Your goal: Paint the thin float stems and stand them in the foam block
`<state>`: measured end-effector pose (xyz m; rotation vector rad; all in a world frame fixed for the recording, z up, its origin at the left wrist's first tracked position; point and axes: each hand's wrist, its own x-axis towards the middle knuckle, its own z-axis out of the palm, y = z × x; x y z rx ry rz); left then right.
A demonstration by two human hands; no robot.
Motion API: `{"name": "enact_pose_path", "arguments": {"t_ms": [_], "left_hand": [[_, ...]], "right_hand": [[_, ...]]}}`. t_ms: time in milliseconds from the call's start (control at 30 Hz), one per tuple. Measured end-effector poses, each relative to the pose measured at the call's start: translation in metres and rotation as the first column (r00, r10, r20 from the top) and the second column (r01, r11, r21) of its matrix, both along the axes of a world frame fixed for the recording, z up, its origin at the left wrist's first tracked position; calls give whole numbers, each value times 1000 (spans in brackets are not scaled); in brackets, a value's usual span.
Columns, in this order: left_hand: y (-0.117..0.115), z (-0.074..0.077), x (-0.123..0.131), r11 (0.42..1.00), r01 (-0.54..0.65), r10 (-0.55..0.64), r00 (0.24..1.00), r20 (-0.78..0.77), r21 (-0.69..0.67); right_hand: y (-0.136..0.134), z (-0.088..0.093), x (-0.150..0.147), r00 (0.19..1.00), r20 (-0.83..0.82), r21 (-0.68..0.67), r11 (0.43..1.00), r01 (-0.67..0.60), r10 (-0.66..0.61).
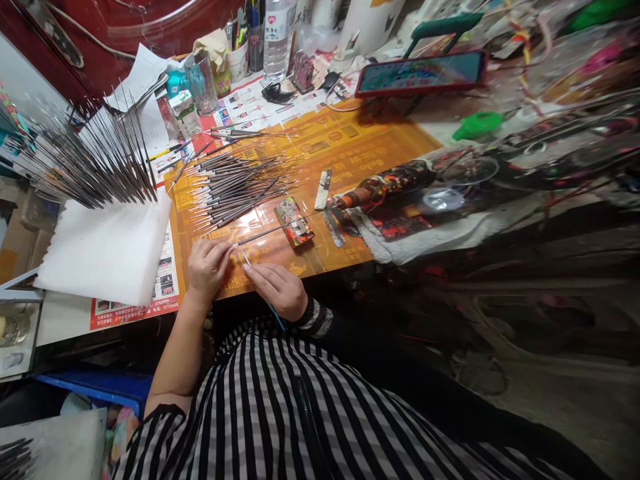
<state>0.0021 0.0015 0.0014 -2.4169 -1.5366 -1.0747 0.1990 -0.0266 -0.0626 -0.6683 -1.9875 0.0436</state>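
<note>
My left hand [207,265] pinches the near end of a long thin stick [273,231] that runs right across the orange table mat [350,150] toward a small paint-stained block [295,222]. My right hand [278,288] is closed on a thin blue-handled brush [274,313], its pale tip touching the stick's near end. Both hands rest at the table's front edge. A heap of several similar sticks [235,187] lies just beyond my left hand.
A white foam block [107,250] at the left holds several upright sticks [100,163]. A paint-covered tool [385,187] lies on a stained cloth [415,237] at the right. Bottles, cups and a phone [423,72] crowd the back.
</note>
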Motion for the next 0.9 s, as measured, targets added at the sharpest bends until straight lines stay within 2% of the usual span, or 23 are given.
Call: {"name": "enact_pose_path", "arguments": {"t_ms": [167, 667, 900], "left_hand": [[0, 0, 0, 1000, 3, -2, 1000, -12, 26], [1, -1, -1, 1000, -10, 10, 1000, -10, -7], [-1, 1, 0, 999, -18, 20, 997, -80, 32]], "right_hand": [[0, 0, 0, 1000, 13, 10, 1000, 6, -6], [0, -5, 0, 1000, -19, -37, 999, -16, 15], [1, -3, 5, 999, -20, 48, 998, -40, 41]]}}
